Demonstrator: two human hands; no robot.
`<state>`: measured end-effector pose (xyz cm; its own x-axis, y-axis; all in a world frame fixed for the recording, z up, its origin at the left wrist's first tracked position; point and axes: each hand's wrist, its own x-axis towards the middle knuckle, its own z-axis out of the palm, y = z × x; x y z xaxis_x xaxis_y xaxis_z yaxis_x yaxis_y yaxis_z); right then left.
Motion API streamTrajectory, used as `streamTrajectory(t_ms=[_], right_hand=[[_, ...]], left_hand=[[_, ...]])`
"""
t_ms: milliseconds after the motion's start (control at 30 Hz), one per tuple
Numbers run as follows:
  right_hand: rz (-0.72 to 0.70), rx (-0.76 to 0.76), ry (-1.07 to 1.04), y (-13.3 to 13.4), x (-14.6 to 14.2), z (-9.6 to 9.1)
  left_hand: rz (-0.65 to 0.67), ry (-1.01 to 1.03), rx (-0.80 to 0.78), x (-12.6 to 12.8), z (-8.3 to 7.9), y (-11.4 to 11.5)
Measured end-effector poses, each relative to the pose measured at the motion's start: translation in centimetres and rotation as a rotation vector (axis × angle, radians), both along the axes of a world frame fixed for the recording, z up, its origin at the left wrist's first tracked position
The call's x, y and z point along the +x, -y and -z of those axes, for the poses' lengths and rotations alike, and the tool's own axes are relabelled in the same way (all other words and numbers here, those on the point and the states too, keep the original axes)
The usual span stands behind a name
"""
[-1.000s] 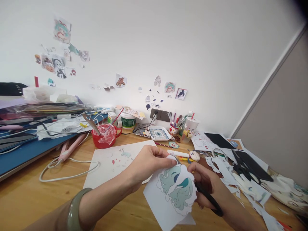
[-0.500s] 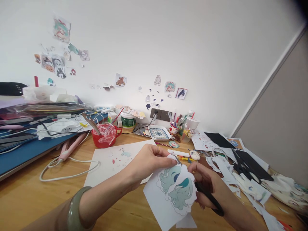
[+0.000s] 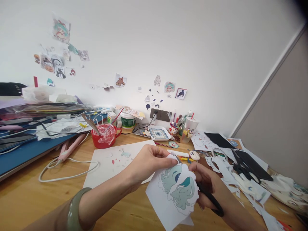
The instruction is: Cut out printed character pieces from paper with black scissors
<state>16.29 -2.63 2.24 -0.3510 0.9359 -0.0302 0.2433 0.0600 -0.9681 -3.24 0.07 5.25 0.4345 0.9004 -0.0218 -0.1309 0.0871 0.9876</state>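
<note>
My left hand (image 3: 154, 162) pinches the upper edge of a white paper (image 3: 160, 205) printed with a pale-green, wavy-haired drawing (image 3: 181, 187). The paper's right edge is cut in a scalloped outline. My right hand (image 3: 208, 184) grips black-handled scissors (image 3: 213, 202) at the paper's right side. Their blades run behind the sheet, with the tips showing by my left thumb. How far the blades are apart is hidden. Beneath my left forearm lies a white sheet (image 3: 101, 163) with small coloured cutouts on it.
A red mug (image 3: 103, 141) holding crumpled plastic stands at left, near a pink corded tool (image 3: 72, 147). Behind are a patterned square dish (image 3: 159, 133) and a plastic cup (image 3: 190, 128). Paper scraps (image 3: 225, 170) and other black scissors (image 3: 243, 165) lie at right.
The paper has shifted slightly to the right and turned a little in my hands. Both hands keep nearly the same places, the right still gripping the scissors.
</note>
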Motion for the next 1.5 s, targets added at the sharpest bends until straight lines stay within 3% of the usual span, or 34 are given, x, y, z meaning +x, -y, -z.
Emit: streamTrajectory(t_ms=[333,833,1067,1333,1500], right_hand=[[-0.018,0.083,0.091,0.3,-0.1,-1.2],[-0.091,0.116,0.136,0.3,1.2,-0.9],[-0.008,0.148,0.054,0.0,1.1,-1.0],[0.087,0.144,-0.051,0.1,0.4,-0.7],[0.071,0.085,-0.102,0.1,0.2,-0.6]], left_hand=[[0.012,-0.054,0.004,-0.3,0.3,-0.2],[0.027,-0.161,0.041,-0.9,-0.2,-0.7],[0.174,-0.096,0.049,-1.5,0.8,-1.8],[-0.096,0.329,-0.134,-0.3,2.0,-0.7],[-0.219,0.354,-0.171,0.4,2.4,0.3]])
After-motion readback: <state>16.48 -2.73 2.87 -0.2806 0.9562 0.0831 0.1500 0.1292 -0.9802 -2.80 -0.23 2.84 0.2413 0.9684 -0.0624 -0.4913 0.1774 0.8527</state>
